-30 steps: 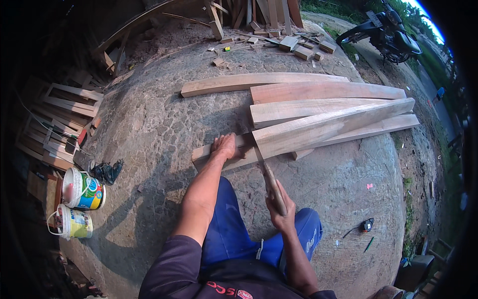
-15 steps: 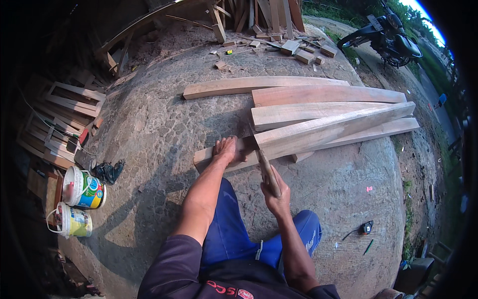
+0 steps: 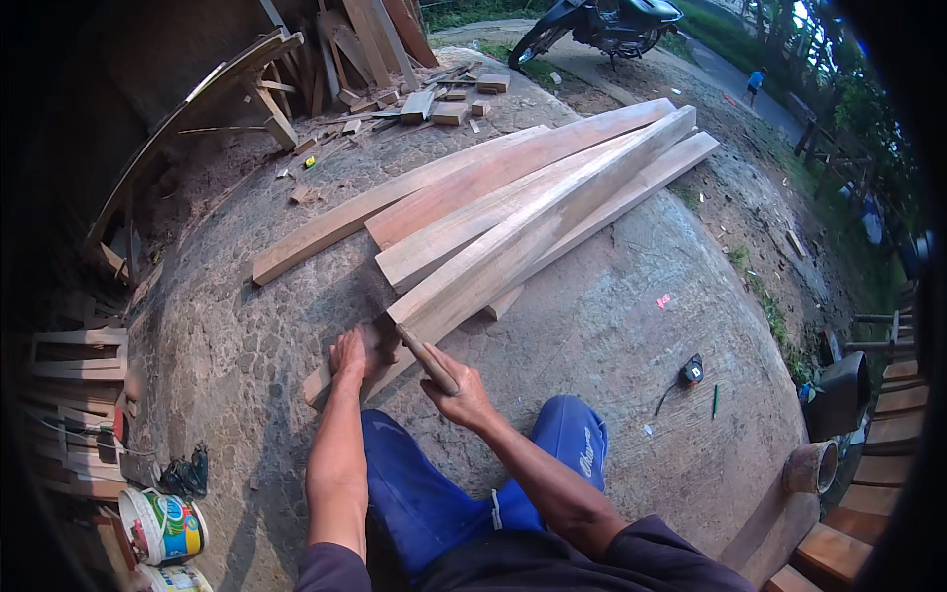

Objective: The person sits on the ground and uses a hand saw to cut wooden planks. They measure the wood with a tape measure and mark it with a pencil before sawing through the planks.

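My left hand (image 3: 352, 353) presses down on the near end of a lower wooden beam (image 3: 318, 387), its fingers curled over the wood. My right hand (image 3: 466, 397) is closed round the wooden handle of a tool (image 3: 426, 357). The handle slants up and left to the end of the upper beam (image 3: 473, 274), close by my left hand. The tool's working end is dark and too hidden to name. The upper beam lies lengthwise over the stack, and its cut end stands just beyond the handle's tip.
More beams (image 3: 395, 193) fan out on the concrete. Offcuts (image 3: 450, 112) lie at the back. A tape measure (image 3: 692, 369) and a green pencil (image 3: 715, 401) sit on the right. Buckets (image 3: 150, 553) stand at left, a motorcycle (image 3: 602, 28) far off. Another person (image 3: 756, 83) is in the distance.
The whole view has turned, so the beams now slant more steeply and lie farther left. My left hand stays on the lower beam, and my right keeps its hold on the handle.
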